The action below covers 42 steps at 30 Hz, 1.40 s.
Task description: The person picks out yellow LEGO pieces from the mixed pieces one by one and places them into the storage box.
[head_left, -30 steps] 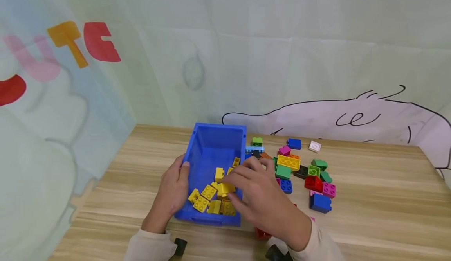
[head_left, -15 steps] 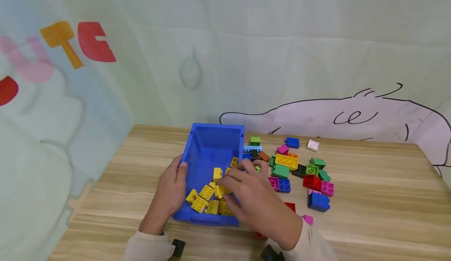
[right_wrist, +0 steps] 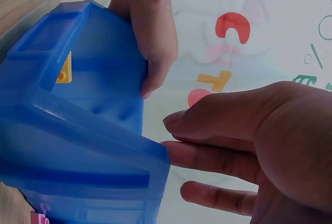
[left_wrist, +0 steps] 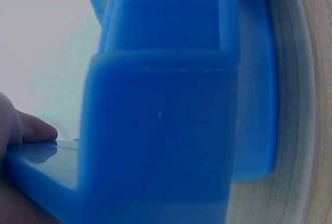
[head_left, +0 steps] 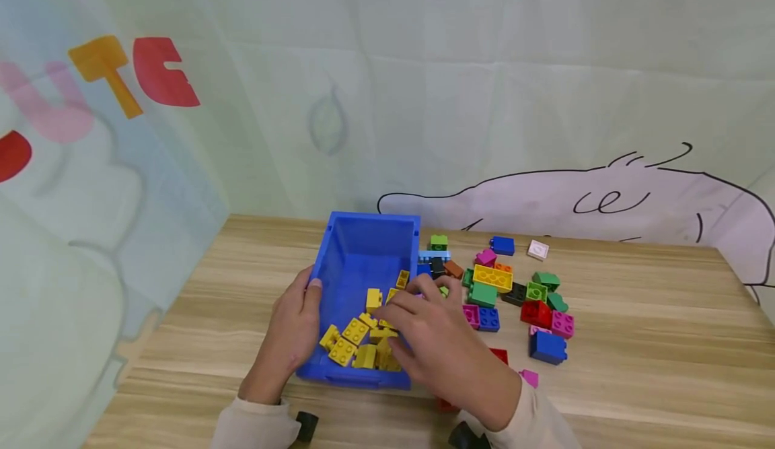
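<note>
A blue plastic bin (head_left: 383,219) stands on the table with several yellow toy building bricks (head_left: 354,330) lying inside, mostly near its front. My left hand (head_left: 289,334) grips the bin's left wall, thumb over the rim and fingers outside. In the left wrist view the bin's blue wall (left_wrist: 161,130) fills the middle. Over the bin's right rim hangs my right hand (head_left: 445,344), above the yellow bricks. The right wrist view shows nothing between the right hand's thumb and fingers (right_wrist: 212,159), close to the bin's rim (right_wrist: 104,123). The right hand partly hides the bricks below it.
Right of the bin lie scattered loose bricks, among them a long yellow brick (head_left: 493,278), a blue brick (head_left: 547,347), a red brick (head_left: 535,313) and a white one (head_left: 537,250). A printed cloth backdrop (head_left: 454,119) rises behind the table.
A yellow brick pinched by my right hand has been let go and dropped among the others in the bin. My left hand keeps its hold. The head view shifted slightly.
</note>
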{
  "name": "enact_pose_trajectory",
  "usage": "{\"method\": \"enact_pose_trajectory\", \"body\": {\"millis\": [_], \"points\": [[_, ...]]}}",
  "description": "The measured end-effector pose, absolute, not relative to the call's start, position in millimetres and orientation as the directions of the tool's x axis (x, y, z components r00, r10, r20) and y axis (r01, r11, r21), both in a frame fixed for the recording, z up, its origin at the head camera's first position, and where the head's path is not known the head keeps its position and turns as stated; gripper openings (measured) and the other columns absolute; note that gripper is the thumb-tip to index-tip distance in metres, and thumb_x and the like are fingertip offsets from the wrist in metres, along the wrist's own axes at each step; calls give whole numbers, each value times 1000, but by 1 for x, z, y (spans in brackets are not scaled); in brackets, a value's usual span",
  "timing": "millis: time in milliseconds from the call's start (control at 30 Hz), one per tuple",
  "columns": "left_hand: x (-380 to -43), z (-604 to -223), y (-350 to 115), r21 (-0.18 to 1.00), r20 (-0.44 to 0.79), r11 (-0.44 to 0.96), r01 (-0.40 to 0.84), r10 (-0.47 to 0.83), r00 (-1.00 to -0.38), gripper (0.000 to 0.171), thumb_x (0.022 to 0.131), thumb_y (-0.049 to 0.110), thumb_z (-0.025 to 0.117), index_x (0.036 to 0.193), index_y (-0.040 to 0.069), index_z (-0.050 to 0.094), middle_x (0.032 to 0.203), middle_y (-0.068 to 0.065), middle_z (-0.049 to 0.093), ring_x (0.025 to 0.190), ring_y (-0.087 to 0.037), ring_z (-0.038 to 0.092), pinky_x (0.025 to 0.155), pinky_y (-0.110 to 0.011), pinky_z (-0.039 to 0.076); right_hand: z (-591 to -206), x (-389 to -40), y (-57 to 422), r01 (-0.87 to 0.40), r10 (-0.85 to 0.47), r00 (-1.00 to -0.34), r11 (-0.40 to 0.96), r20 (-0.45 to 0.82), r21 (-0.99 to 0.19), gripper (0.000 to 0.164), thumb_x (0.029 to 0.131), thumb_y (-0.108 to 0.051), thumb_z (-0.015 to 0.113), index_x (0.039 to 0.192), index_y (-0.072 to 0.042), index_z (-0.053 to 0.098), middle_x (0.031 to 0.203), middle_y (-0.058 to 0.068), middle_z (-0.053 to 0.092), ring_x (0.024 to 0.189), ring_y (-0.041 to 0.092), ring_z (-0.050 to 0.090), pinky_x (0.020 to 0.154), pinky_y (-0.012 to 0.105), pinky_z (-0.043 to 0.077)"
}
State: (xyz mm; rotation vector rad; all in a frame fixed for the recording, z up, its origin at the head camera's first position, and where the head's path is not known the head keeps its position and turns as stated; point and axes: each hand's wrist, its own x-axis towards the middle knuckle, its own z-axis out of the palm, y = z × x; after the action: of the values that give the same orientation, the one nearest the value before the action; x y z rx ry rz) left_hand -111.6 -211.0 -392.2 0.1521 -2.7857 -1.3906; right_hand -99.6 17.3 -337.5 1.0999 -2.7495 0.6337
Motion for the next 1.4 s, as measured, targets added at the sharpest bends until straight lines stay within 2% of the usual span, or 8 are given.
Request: {"method": "enact_pose_trajectory", "body": {"millis": [200, 433, 600, 800, 933, 1167, 1400], "points": [[-111, -391, -210, 800, -18, 596, -72, -96, -995, 51, 110, 31, 27, 151, 3, 35, 150, -24, 44, 139, -44, 40, 111, -66, 34, -331, -105, 34, -701, -593, -712, 629, 376, -336, 28, 79, -17, 85, 106, -20, 77, 105, -6, 75, 103, 17, 52, 93, 56, 34], [-111, -391, -210, 803, -31, 591, -81, -94, -995, 51, 110, 32, 26, 152, 3, 33, 152, -23, 42, 140, -43, 39, 111, -66, 33, -326, -132, 85, -643, -460, -750, 675, 476, -361, 31, 74, -4, 88, 102, -10, 76, 103, 6, 77, 103, 27, 53, 86, 55, 29], [-110, -391, -211, 800, -33, 594, -84, -96, -995, 52, 110, 32, 25, 152, 3, 33, 152, -24, 42, 140, -44, 38, 111, -66, 33, -331, -151, 117, -535, -376, -824, 761, 424, -367, 32, 72, 4, 86, 100, -6, 76, 105, 14, 75, 100, 32, 50, 81, 58, 28], [-110, -392, -212, 795, -25, 601, -81, -102, -995, 51, 110, 30, 26, 151, 2, 34, 151, -25, 43, 140, -44, 39, 111, -66, 33, -351, -166, 134, -431, -334, -891, 834, 308, -345, 34, 71, 3, 87, 102, -1, 75, 111, 22, 72, 105, 40, 48, 83, 63, 28], [-110, -392, -212, 798, -24, 597, -81, -103, -994, 51, 110, 31, 26, 151, 2, 34, 151, -24, 43, 139, -44, 40, 111, -66, 34, -368, -175, 139, -412, -333, -903, 849, 270, -330, 34, 71, 1, 88, 103, -1, 75, 110, 22, 72, 109, 43, 47, 85, 65, 29], [-111, -392, -211, 799, -22, 596, -78, -100, -995, 50, 110, 30, 27, 151, 2, 35, 151, -24, 43, 139, -43, 40, 112, -65, 34, -386, -186, 144, -375, -328, -925, 867, 190, -328, 36, 73, -2, 88, 107, 0, 75, 113, 23, 70, 108, 44, 46, 87, 67, 28], [-111, -392, -211, 798, -24, 597, -81, -104, -994, 49, 110, 29, 28, 151, 4, 35, 150, -24, 45, 138, -44, 42, 110, -66, 36, -397, -190, 142, -324, -308, -946, 878, 103, -352, 26, 76, -6, 86, 99, 0, 76, 110, 21, 70, 105, 42, 48, 87, 68, 25]]}}
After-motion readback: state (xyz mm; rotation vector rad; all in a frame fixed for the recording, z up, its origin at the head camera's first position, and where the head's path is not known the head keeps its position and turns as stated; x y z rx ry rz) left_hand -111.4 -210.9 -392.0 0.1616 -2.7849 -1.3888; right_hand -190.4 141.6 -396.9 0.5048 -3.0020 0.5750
